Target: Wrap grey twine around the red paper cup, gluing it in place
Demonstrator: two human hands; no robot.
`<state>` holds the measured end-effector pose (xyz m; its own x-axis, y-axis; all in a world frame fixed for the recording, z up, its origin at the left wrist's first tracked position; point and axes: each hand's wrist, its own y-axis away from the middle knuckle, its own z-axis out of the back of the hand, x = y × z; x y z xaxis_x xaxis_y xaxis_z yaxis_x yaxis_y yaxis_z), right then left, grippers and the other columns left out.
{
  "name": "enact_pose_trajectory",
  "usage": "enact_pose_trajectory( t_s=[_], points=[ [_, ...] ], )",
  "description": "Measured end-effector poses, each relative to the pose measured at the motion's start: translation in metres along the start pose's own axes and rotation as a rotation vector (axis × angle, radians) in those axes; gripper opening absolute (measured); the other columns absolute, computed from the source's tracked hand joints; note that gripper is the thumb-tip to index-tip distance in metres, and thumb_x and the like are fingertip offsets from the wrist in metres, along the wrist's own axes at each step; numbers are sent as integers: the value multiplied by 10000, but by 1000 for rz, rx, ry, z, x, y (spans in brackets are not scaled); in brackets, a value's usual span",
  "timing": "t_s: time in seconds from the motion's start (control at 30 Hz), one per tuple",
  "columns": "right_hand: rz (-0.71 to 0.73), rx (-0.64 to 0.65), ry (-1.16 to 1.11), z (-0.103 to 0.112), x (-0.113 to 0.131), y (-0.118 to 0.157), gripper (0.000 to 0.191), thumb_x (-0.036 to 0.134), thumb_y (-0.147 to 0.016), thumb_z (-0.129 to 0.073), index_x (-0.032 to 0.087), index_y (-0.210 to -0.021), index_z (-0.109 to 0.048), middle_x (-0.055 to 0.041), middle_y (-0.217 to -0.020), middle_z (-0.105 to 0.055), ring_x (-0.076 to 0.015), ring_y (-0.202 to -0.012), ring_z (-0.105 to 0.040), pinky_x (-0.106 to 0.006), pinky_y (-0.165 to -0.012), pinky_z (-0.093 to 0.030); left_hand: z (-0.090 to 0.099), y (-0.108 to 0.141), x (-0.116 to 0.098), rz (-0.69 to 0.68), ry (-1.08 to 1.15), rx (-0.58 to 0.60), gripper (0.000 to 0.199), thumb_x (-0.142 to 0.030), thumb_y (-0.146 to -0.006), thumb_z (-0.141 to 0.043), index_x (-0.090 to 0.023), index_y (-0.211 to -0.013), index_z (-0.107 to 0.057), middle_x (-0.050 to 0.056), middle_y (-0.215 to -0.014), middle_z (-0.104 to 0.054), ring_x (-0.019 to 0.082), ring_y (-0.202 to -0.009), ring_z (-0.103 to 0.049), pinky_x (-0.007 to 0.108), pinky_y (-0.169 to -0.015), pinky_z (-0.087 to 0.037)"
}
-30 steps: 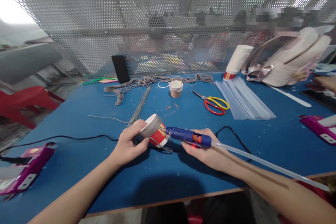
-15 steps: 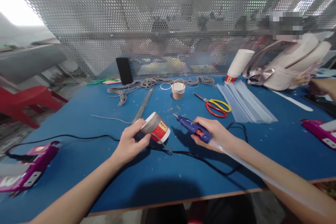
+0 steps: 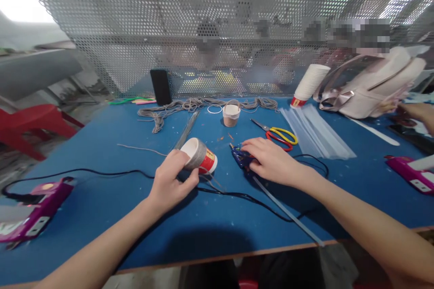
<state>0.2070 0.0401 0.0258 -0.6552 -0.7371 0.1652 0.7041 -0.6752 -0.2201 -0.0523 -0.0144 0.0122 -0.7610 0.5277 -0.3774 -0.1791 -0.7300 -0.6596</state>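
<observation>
Head view: A red-and-white printed paper cup [image 3: 209, 163], banded near its mouth with grey cord [image 3: 200, 153], is held tilted over the front half of a blue-topped bench [image 3: 101, 144], near the middle of its width. The cup is grasped at the rim by the left hand [image 3: 172, 178], its base turned toward the bench's right edge; whether the bench is touched by the cup cannot be told. A dark blue glue gun [image 3: 240, 158], trailed by a long translucent glue stick [image 3: 288, 213] reaching the front edge, is grasped from above by the right hand [image 3: 273, 162], nozzle apart from the cup.

The winding is judged only part done: the section by the mouth has been covered, while the red print and white base are left bare. A loose grey cord end [image 3: 215, 184] hangs beside the cup, not yet laid round it. More grey cord [image 3: 190, 106] is heaped along the back edge, where a small tan basket with a white lining [image 3: 231, 119] is also stood. Steel scissors with red and yellow handles [image 3: 280, 134] are left untouched right of the middle. Toward the back right corner, a leaning stack of white paper cups [image 3: 310, 81] is seen unwrapped, behind pale translucent strips [image 3: 318, 135].
</observation>
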Motion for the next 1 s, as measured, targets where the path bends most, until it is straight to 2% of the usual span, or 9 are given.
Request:
enact_pose_trajectory(
  t_s=[0.1, 0.23, 0.33, 0.43, 0.5, 0.6, 0.67, 0.73, 1.0],
  points=[
    [38, -176, -183, -1, 33, -11, 148, 167, -850, -530, 134, -967, -615, -76, -915, -663, -175, -841, -585, -289, -768, -430, -1, 2, -2, 25, -23, -8, 134, -215, -787, -501, -192, -655, -507, 10, -602, -527, 145, -617, -461, 257, -583, -409],
    [139, -286, 27, -13, 62, -25, 290, 417, -869, -576, 137, -817, -633, -74, -772, -630, -198, -748, -543, -321, -686, -380, -2, 5, -5, 87, -25, -7, 139, -222, -794, -498, -189, -659, -506, 5, -628, -514, 135, -618, -467, 251, -594, -411],
    [150, -312, 11, -22, 66, -32, 230, 312, -888, -551, 133, -763, -622, -66, -726, -595, -180, -701, -515, -309, -649, -363, -3, 7, -4, 116, -11, -11, 138, -219, -794, -503, -186, -660, -501, -6, -632, -494, 125, -607, -459, 243, -591, -403],
    [96, -313, -328, -24, 66, -35, 133, 144, -834, -537, 146, -710, -585, -35, -721, -561, -137, -656, -497, -267, -630, -385, -3, 6, -2, 139, 1, -18, 146, -224, -789, -508, -187, -649, -489, -19, -620, -470, 118, -593, -448, 236, -578, -390],
    [-10, -267, -638, -21, 66, -36, 102, 99, -759, -555, 161, -679, -550, -12, -719, -550, -116, -647, -508, -240, -624, -405, -3, 5, -2, 161, 9, -6, 154, -230, -781, -506, -189, -635, -480, -20, -612, -468, 119, -596, -448, 235, -577, -385],
    [-230, -28, -1078, -15, 68, -37, 98, 95, -708, -522, 187, -701, -492, 39, -601, -531, -100, -540, -507, -218, -536, -405, -4, 4, -3, 193, 24, 31, 175, -248, -763, -504, -192, -602, -463, -25, -585, -462, 120, -590, -437, 236, -573, -374],
    [-318, 92, -1233, -12, 69, -36, 84, 116, -720, -493, 196, -734, -476, 74, -522, -478, -88, -460, -447, -203, -467, -361, -4, 3, -5, 218, 47, 64, 192, -267, -754, -502, -192, -584, -454, -31, -567, -446, 116, -571, -421, 238, -559, -361],
    [-318, 66, -1212, -11, 71, -35, 57, 141, -737, -501, 193, -758, -493, 74, -544, -473, -82, -480, -424, -198, -470, -338, -4, 2, -7, 264, 80, 100, 199, -294, -744, -500, -190, -580, -458, -36, -564, -437, 113, -556, -415, 240, -547, -353],
    [-99, -144, -609, -13, 69, -25, 49, 147, -813, -583, 165, -833, -624, 22, -672, -612, -92, -592, -505, -222, -579, -350, -1, -1, -14, 432, 177, 222, 207, -346, -720, -489, -175, -607, -522, -32, -581, -469, 120, -575, -446, 248, -564, -367]
  ],
)
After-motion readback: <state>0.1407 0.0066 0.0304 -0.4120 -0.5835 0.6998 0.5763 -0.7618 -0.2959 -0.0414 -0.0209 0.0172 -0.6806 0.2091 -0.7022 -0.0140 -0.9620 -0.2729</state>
